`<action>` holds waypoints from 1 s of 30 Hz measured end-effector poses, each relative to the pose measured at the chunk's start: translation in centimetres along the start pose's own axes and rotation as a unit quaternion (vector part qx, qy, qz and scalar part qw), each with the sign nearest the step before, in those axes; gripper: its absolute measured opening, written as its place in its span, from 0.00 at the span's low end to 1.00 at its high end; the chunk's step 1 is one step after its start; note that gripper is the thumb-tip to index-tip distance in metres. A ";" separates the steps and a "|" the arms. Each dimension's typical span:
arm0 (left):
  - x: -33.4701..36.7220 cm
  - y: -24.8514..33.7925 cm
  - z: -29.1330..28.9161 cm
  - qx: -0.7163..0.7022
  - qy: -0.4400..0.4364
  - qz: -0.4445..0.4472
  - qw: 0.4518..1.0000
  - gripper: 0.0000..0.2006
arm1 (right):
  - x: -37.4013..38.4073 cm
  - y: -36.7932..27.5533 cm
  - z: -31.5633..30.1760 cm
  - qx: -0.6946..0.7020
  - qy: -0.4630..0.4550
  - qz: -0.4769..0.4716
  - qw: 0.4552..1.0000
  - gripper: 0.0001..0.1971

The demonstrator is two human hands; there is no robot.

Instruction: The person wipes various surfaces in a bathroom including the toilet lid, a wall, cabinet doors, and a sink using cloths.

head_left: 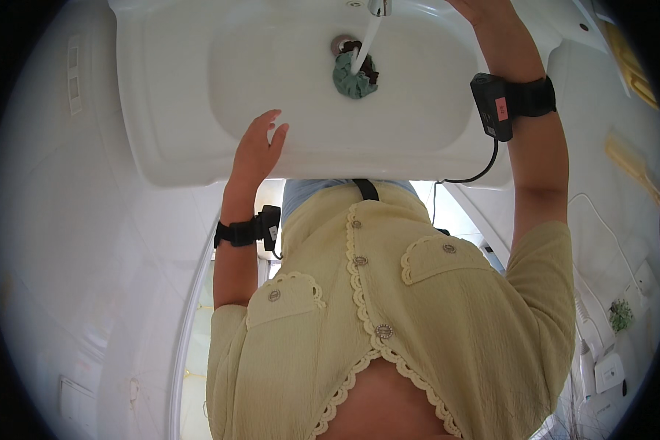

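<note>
Water streams from the chrome faucet [379,7] onto a bunched-up green cloth [353,82] in the white sink [271,73]. A dark brown piece of fabric [372,70] lies with the cloth, close to the round drain [340,45]; whether the two are one thing I cannot tell. My left hand [259,149] hovers over the sink's near left part, thumb and fingers apart, holding nothing. My right hand [484,9] reaches past the far right of the basin. The upper picture edge cuts off its fingers, so what it touches is hidden.
Black straps with small boxes sit on both forearms, and a cable [484,172] hangs from the right box [493,107]. At the right wall are a yellow brush-like object [633,166], a small green plant [621,315] and a white cord. A white wall rises at the left.
</note>
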State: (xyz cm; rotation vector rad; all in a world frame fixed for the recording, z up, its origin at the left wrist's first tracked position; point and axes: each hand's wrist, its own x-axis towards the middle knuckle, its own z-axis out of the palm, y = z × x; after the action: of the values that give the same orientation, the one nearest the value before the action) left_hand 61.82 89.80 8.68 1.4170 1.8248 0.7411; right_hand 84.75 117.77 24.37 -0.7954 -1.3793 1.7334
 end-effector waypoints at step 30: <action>0.4 1.7 0.5 -0.015 -0.003 -0.024 1.000 0.19 | -8.6 16.5 -4.9 -0.485 0.024 -0.010 0.874 0.20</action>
State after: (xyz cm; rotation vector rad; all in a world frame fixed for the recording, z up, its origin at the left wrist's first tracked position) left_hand 63.08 90.63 9.66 1.3511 1.8299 0.7361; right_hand 90.22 110.87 7.23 -1.3108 -2.2216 0.8947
